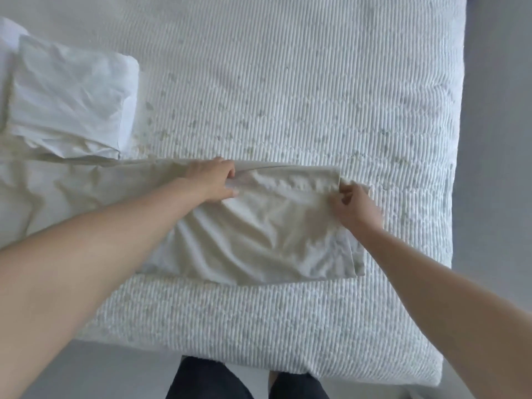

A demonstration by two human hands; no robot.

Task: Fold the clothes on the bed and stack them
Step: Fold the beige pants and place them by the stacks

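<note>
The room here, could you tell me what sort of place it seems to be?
Probably a bedroom: a bare ribbed mattress, a folded white stack on it, and both hands folding a cream cloth.

On the ribbed white bed [288, 82], a cream cloth [259, 237] lies partly folded, its loose part trailing off to the left. The left hand [211, 180] pinches its far edge; the right hand [355, 205] pinches its right corner. A folded white stack [72, 93] sits at far left, apart from both hands.
</note>
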